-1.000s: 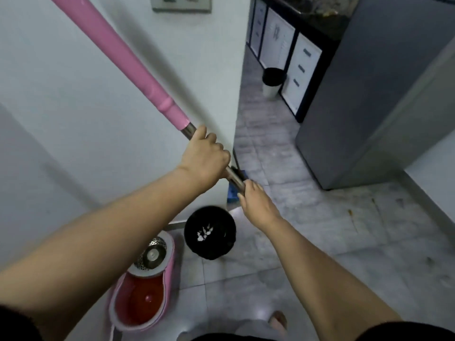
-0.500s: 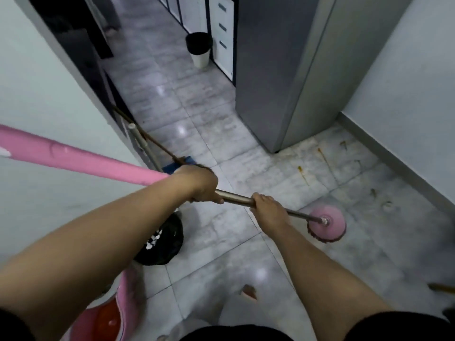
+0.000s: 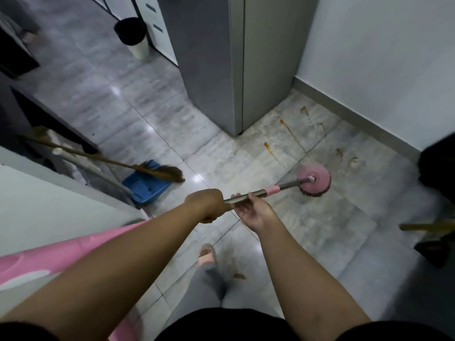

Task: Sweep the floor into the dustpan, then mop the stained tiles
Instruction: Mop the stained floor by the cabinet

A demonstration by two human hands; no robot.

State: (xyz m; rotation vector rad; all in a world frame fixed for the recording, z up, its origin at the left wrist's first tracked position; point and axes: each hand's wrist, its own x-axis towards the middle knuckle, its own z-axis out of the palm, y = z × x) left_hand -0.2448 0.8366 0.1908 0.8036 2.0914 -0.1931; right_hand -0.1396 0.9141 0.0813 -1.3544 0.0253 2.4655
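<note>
I hold a mop whose metal pole runs from lower left to a round pink mop head lying on the marble floor. My left hand grips the pole higher up, near the pink handle. My right hand cups the pole from below, palm up, fingers curled round it. Brown stains streak the tiles just beyond the mop head, toward the grey fridge corner. A blue dustpan lies on the floor at left with a straw broom resting across it.
A tall grey fridge stands ahead, a white wall with a skirting at right. A black-lidded bin sits farther back. A white wall corner is close at left. Dark objects sit at the right edge. My slippered foot is below.
The mop head has slid farther right along the floor toward the stains. My right hand has turned palm up under the pole. The view swung right, bringing the dustpan and broom into sight.
</note>
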